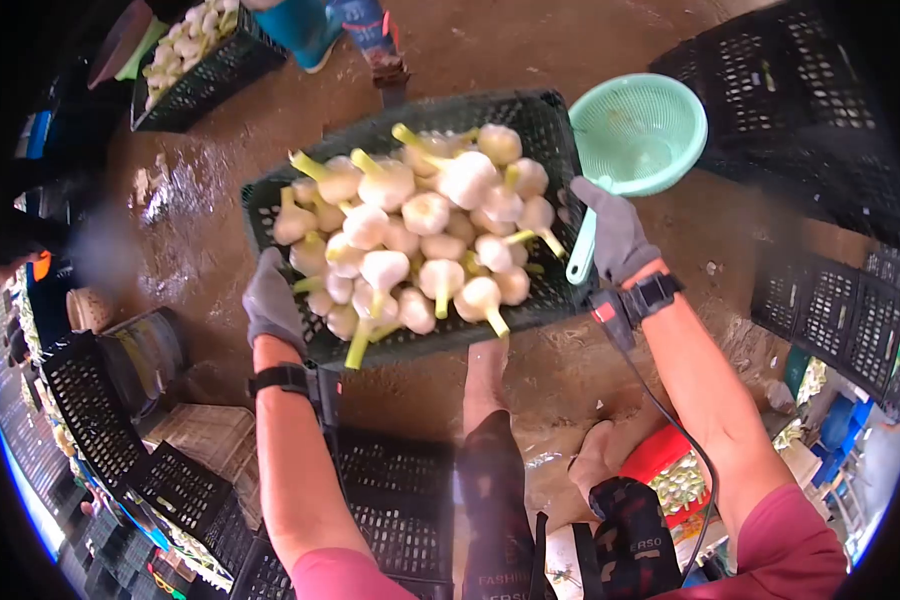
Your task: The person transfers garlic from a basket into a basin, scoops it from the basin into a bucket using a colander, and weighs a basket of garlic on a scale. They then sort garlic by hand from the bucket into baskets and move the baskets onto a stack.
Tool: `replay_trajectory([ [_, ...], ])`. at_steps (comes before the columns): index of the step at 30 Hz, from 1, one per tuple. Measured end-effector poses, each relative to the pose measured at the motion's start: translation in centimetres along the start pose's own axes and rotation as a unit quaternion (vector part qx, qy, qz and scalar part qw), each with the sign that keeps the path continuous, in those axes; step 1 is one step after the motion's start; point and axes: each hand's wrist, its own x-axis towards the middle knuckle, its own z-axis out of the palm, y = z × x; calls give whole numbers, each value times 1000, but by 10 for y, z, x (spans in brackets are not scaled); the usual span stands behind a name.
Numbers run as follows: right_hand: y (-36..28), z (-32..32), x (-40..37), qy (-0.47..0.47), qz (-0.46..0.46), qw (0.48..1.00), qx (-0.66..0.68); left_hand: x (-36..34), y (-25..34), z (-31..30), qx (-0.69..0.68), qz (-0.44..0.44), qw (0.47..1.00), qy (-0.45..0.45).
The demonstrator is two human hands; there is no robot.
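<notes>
Already heaped with garlic (425, 215), the crate (548, 125) hangs aloft, left hand (270, 305) clamped on its rim, right hand (615, 235) gripping rim and colander (640, 130) handle.

Floor (570, 385): bare brown ground, possibly concrete, damp and scuffed, with a pale wet patch (170, 190) at upper left. Standing on it: a garlic crate (215, 75) at upper left, black crates (810, 120) along the right side, and stacked crates (100, 420) at lower left. The person's bare feet (485, 365) rest on it, near a red basin (655, 452). Another person's turquoise boots (310, 30) stand at top.
</notes>
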Motion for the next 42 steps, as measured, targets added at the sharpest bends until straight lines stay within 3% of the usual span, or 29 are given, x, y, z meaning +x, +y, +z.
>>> replay_trajectory([
  [3, 4, 21, 24, -4, 25, 1000, -13, 38, -2, -13, 38, 9, 999, 3],
  [5, 7, 16, 27, -27, 66, 997, 34, 22, 7, -7, 89, -7, 995, 49],
  [8, -7, 15, 4, -64, 60, 995, 48, 3, 8, -2, 189, 93, 976, 50],
  [10, -1, -17, -11, -41, -80, 990, -106, -9, 0, -9, 270, 237, 929, 94],
  [11, -10, -26, -36, 39, 0, 991, -132, -23, -9, -11, 350, 273, 876, 188],
  [12, 1, -70, -40, -75, 21, 988, -130, -41, -18, -13, 418, 301, 809, 284],
  [13, 9, -98, -56, -59, 0, 985, -160, -60, -23, -19, 398, 287, 831, 260],
  [15, 36, -167, -101, 26, -27, 966, -255, -96, -46, -27, 432, 323, 804, 251],
  [17, 76, -247, -145, 69, -39, 923, -377, -140, -69, -26, 408, 323, 833, 190],
  [18, 73, -268, -173, 44, -19, 849, -526, -157, -87, -26, 440, 265, 842, 165],
  [19, 69, -288, -202, 15, -9, 751, -660, -179, -109, -23, 436, 271, 843, 162],
  [20, 66, -302, -230, 19, 9, 750, -661, -199, -129, -17, 433, 273, 844, 158],
  [23, 27, -274, -298, 60, 156, 710, -685, -249, -137, 1, 423, 156, 889, 81],
  [25, 30, -273, -308, 75, 186, 741, -641, -263, -132, 7, 413, 46, 910, 8],
  [27, 34, -268, -308, 76, 193, 789, -578, -262, -153, 8, 384, 63, 921, 33],
  [32, 46, -236, -286, 30, 189, 910, -368, -257, -118, 16, 346, 33, 937, 17],
  [33, 46, -228, -280, 17, 192, 922, -335, -249, -128, 15, 339, 79, 936, 55],
  [37, 49, -207, -265, -18, 217, 942, -254, -229, -109, 16, 278, 95, 955, 48],
  [38, 36, -189, -269, 23, 262, 939, -223, -203, -131, 11, 297, 120, 946, 47],
  [40, 94, -245, -230, -35, 228, 948, -221, -183, -131, 10, 340, 197, 917, 66],
  [42, 86, -234, -241, -37, 234, 945, -227, -169, -116, 17, 312, 246, 913, 90],
])
